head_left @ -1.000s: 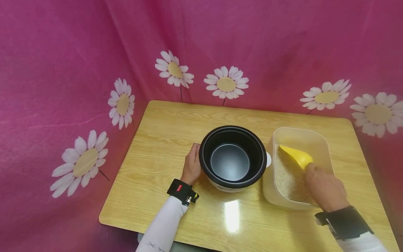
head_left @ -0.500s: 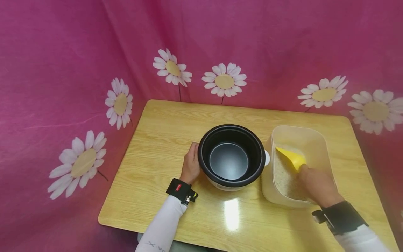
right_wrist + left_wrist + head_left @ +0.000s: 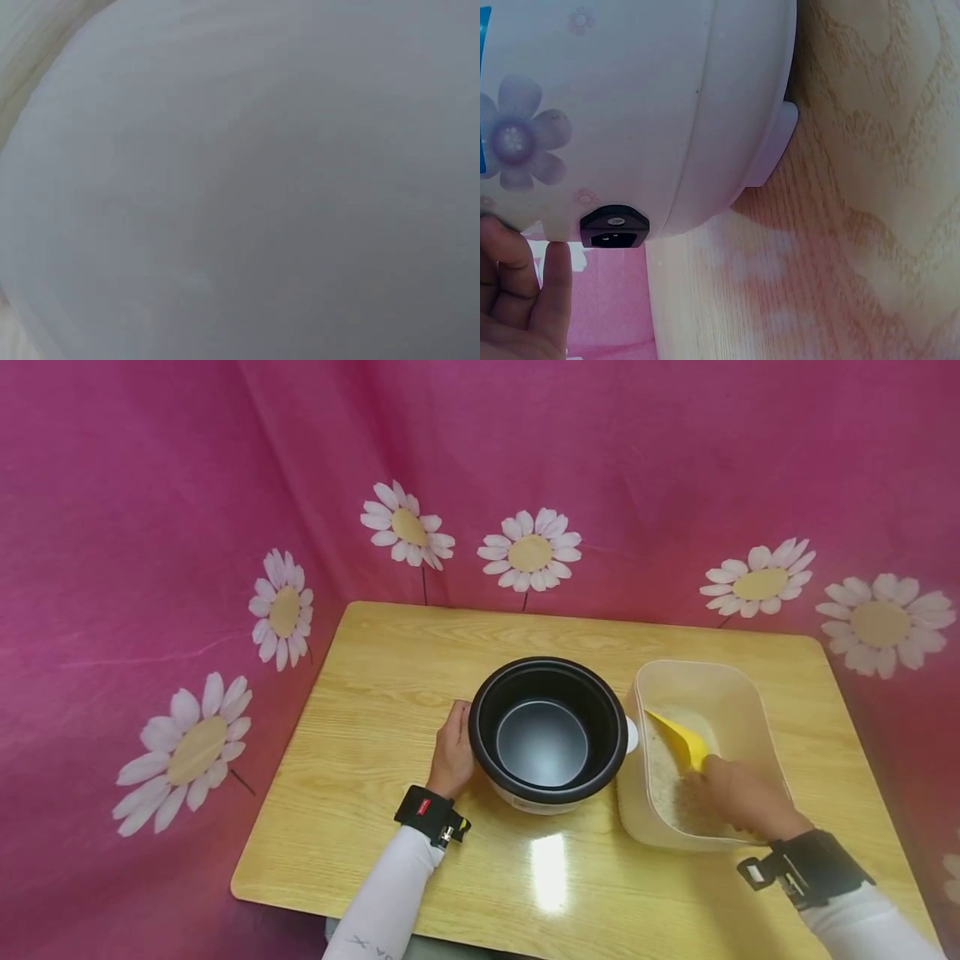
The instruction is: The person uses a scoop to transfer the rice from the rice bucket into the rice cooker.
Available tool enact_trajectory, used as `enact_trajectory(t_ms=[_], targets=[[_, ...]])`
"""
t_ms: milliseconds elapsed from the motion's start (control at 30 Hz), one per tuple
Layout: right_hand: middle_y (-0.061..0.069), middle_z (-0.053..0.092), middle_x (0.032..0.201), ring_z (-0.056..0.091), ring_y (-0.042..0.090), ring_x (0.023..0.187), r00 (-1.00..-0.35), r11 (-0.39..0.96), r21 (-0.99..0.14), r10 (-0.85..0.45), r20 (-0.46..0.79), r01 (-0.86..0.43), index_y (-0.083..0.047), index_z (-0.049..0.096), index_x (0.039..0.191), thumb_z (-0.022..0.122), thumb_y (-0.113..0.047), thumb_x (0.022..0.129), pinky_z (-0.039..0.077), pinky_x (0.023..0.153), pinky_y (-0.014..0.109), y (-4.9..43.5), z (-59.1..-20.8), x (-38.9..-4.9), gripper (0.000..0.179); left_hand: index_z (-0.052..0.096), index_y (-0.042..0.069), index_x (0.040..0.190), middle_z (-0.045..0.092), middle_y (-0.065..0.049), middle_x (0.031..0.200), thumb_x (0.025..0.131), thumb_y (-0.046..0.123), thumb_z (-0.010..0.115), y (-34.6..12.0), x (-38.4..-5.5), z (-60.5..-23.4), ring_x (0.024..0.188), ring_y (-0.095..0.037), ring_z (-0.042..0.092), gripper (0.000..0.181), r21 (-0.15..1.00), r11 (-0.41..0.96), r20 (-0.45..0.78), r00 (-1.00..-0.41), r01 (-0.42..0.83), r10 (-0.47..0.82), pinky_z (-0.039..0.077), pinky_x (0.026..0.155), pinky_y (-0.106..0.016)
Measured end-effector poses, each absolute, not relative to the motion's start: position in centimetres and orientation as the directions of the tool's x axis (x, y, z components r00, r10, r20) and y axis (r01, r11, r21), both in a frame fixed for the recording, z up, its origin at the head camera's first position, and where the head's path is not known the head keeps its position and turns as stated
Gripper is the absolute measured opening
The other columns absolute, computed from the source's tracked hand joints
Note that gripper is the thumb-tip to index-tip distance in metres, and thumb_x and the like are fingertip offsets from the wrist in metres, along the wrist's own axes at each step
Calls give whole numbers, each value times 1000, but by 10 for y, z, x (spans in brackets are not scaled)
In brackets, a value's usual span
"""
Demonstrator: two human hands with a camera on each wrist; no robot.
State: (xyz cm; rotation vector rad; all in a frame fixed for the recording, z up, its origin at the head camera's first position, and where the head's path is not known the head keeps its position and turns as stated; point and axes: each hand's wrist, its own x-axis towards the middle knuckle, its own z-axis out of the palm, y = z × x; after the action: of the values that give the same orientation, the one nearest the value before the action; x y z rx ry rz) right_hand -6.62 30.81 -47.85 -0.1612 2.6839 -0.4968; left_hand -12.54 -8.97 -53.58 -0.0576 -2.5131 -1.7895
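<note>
A white rice cooker [image 3: 542, 806] stands in the middle of the table without a lid; its black inner pot [image 3: 543, 743] shows a bare bottom. My left hand [image 3: 452, 752] holds the cooker at its left side; in the left wrist view, fingers [image 3: 553, 289] reach its flower-printed wall beside a black power socket [image 3: 615, 228]. To the right, my right hand [image 3: 738, 797] grips the handle of a yellow scoop [image 3: 688, 743] inside a translucent bin [image 3: 634, 814] of rice [image 3: 663, 777]. Its scoop end lies low over the grains. A blurred pale surface [image 3: 247, 187] fills the right wrist view.
The wooden table [image 3: 390, 677] has rounded corners. A pink cloth [image 3: 637, 460] with printed daisies hangs behind it and along its sides. One white handle [image 3: 632, 734] of the cooker juts toward the bin's left wall.
My right hand and the scoop have moved left and slightly down within the bin. The left hand stays at the cooker. The whole head view has shifted slightly.
</note>
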Motion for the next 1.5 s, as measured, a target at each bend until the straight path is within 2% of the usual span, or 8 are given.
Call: enact_trajectory(t_ms=[67,267,500,800,933,1167,1333,1500], targets=[[3,51,64,48,16,49,-897,919,-394,-157,-414,22,-3,57,89,48,-31,106,40,45,31,307,-476,-68,35,57,8,117,68,-15,107,114,33,34,-90,-126,-536,96,-23,60,34,943,327,66,-998,63,1,50,87,-33],[2,51,65,48,17,52,-885,914,-402,-139,-444,58,-4,57,88,46,-37,107,40,48,33,308,-479,-73,39,57,8,117,69,-13,108,114,33,34,-91,-126,-537,97,-22,61,34,941,335,64,-998,56,-10,50,87,-32],[0,48,69,47,17,59,-825,839,-509,-142,-548,193,-5,55,91,44,-41,109,39,54,30,313,-482,-76,41,57,9,119,69,-13,110,114,34,33,-90,-125,-535,99,-22,61,36,945,324,54,-999,50,-1,51,90,-34],[-2,47,65,45,14,59,-752,768,-558,-158,-640,314,-5,56,94,42,-42,109,37,56,27,314,-478,-79,42,57,8,117,69,-13,108,114,34,33,-90,-126,-536,98,-22,61,35,943,328,63,-998,57,-7,50,88,-33],[-3,47,63,43,13,57,-725,732,-581,-176,-666,357,-7,53,88,42,-40,109,36,54,26,314,-477,-81,41,57,8,117,69,-13,108,114,33,34,-89,-125,-536,97,-22,61,34,943,327,64,-998,58,-7,49,87,-33],[-3,46,64,42,12,56,-714,694,-617,-212,-668,371,-12,47,82,40,-40,110,36,53,26,315,-480,-81,40,58,8,115,69,-14,106,114,33,34,-89,-124,-537,96,-22,61,35,940,334,71,-997,63,-12,48,86,-32],[-3,48,63,41,11,53,-723,683,-628,-210,-658,372,-10,48,82,39,-43,110,33,48,25,316,-480,-84,44,57,8,115,68,-14,105,114,34,33,-88,-124,-536,95,-22,60,36,944,324,63,-998,58,-4,48,84,-31],[-2,49,64,42,13,54,-725,682,-628,-205,-657,376,-8,49,82,39,-43,110,34,50,27,315,-475,-86,47,57,8,115,67,-14,103,114,35,33,-88,-124,-535,93,-21,59,36,941,335,60,-998,54,-6,47,83,-29]])
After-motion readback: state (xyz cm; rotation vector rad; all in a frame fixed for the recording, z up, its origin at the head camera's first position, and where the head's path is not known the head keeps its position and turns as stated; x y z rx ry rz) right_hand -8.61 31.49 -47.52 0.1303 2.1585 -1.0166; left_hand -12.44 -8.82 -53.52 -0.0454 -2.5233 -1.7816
